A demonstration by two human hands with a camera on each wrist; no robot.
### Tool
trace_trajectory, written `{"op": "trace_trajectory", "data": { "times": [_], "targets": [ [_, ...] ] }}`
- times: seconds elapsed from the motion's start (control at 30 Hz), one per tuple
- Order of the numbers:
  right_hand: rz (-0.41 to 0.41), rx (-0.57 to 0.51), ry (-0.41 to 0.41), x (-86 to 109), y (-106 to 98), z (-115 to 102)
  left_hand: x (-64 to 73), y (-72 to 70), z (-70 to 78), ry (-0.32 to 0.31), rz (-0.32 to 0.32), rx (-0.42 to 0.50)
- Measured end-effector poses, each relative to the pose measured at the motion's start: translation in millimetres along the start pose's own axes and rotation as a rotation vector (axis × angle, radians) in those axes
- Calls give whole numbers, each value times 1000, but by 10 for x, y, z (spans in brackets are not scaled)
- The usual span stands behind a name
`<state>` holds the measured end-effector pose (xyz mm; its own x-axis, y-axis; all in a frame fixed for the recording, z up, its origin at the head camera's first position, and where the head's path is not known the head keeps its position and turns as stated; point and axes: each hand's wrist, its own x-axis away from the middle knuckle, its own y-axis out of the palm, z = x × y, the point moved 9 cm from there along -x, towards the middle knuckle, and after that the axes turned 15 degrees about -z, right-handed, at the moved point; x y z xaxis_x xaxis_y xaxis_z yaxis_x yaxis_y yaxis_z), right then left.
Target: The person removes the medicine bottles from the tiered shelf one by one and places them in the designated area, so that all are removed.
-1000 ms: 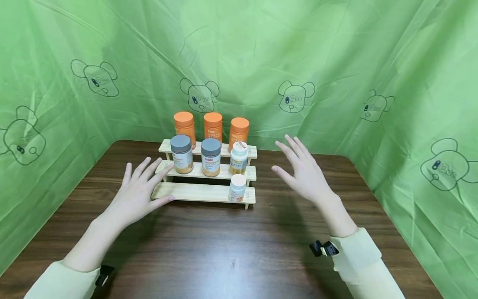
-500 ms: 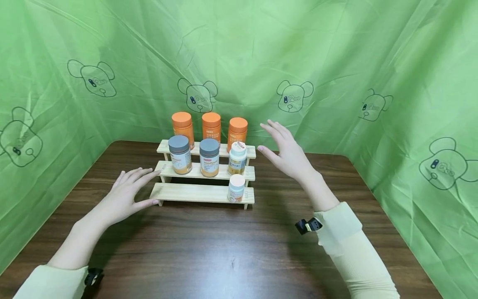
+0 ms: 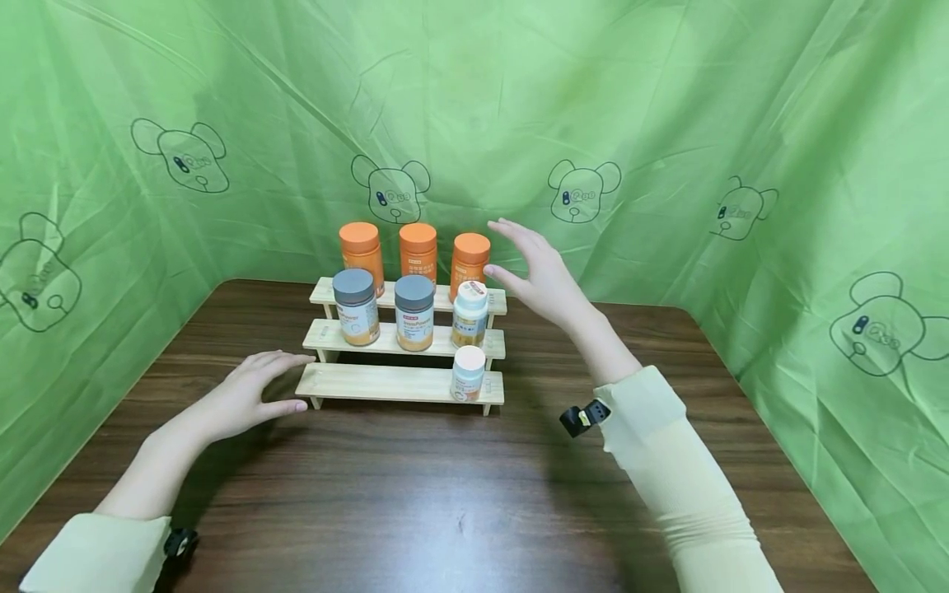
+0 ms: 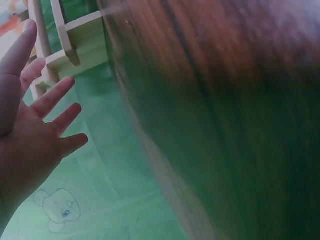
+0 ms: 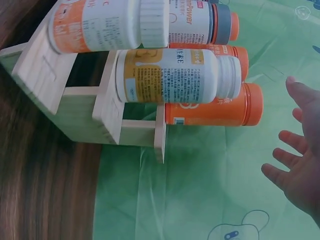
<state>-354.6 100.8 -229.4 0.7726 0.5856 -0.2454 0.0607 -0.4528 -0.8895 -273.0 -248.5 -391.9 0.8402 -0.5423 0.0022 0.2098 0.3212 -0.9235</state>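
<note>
With the right hand (image 3: 546,276) and left hand (image 3: 240,397) spread, each grip empty, the rightmost orange cylindrical bottle (image 3: 469,262) stands untouched near the right hand atop the pale wooden three-tier rack (image 3: 381,381), its handling apparently not begun.

Lower parts of 3 orange bottles (image 3: 418,257) were partly hidden behind 2 gray-lidded jars (image 3: 414,321) and a gold-labeled white bottle (image 3: 469,317) in the head view, where the finest print on the labels (image 3: 413,328) was too small to read. Both sleeves (image 3: 678,461) ran off the bottom edge. In the wrist views, side edges cropped the left grip (image 4: 30,132) and right grip (image 5: 304,175); the worktop (image 4: 210,45) blurred in the left, and the top edge clipped a smaller white bottle (image 5: 107,25) in the right.
</note>
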Motion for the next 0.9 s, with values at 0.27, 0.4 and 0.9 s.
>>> {"op": "trace_trajectory", "data": {
  "times": [0.27,0.4,0.9],
  "targets": [
    [-10,-84,7,-154,110,67,-84,104,-129,42,-48,70],
    [-13,-90,17,-211,191,115,-115,105,-146,72,-44,74],
    [8,-171,48,-336,297,205,-241,148,-322,37,-128,165]
  ]
}}
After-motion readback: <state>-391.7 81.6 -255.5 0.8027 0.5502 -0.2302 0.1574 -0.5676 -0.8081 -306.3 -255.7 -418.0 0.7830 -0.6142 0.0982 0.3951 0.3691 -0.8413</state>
